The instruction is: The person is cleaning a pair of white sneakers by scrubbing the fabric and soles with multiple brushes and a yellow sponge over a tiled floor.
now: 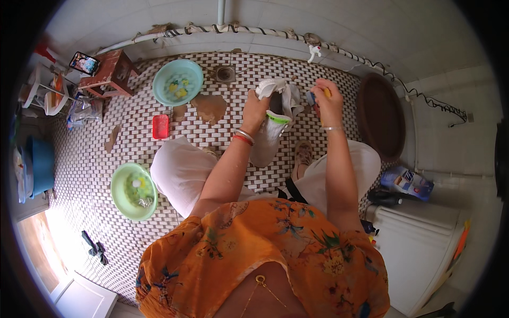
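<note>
My left hand (255, 111) grips the upper edge of a white-grey shoe (265, 143) with a green band, its dark opening facing up. Right of the shoe, my right hand (329, 104) closes around a small brush (314, 101) with a yellow and red handle and bluish bristles, held apart from the shoe. Pale fabric or a second shoe (295, 99) lies against the far side of the held one; which it is I cannot tell. A small red plastic dish (160, 127) sits on the tiled floor to the left.
A blue basin (159, 91) and a green basin (115, 194), both holding water, stand at left. A large brown tub (381, 115) leans by the right wall. A wooden stool (104, 73) with a phone, a floor drain (226, 74) and a white tap (313, 52) are beyond.
</note>
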### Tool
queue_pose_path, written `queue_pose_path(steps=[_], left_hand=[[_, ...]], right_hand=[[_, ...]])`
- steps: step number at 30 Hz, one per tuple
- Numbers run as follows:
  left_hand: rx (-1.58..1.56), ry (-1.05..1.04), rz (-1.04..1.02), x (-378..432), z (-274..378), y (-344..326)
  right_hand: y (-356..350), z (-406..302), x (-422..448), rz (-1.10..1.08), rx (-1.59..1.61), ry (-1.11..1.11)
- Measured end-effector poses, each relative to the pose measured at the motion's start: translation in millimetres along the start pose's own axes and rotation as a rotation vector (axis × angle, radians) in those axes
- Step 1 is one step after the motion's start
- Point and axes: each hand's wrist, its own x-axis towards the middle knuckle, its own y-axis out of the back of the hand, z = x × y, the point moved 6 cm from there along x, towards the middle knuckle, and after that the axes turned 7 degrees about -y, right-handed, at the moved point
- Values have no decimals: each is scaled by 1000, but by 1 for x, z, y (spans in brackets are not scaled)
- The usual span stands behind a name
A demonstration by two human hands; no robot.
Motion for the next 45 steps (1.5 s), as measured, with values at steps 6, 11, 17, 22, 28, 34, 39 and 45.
queue_pose_path(steps=[6,11,17,22,28,34,39,45], left_hand=[[184,-150,-62,-2,-1,-11],[330,-258,25,-39,52,-7],[167,-342,100,-55,51,5],[67,-316,148,-64,61,9],[117,-413,168,-57,71,4],[-57,-582,17,-58,79,-5],[-114,-862,156,-43,55,3],[-223,-218,108,-40,53,10]], right_hand=[[-78,-66,-52,-92,-255,679],[-103,-38,-14,-138,-659,910],[-96,6,8,-233,-472,337],[-77,62,27,-227,163,-91],[-42,-3,45,12,10,134],[-130,-67,-80,-313,-783,1221],[-138,-56,-98,-422,-697,1185],[-127,-67,-34,-153,-773,908]])
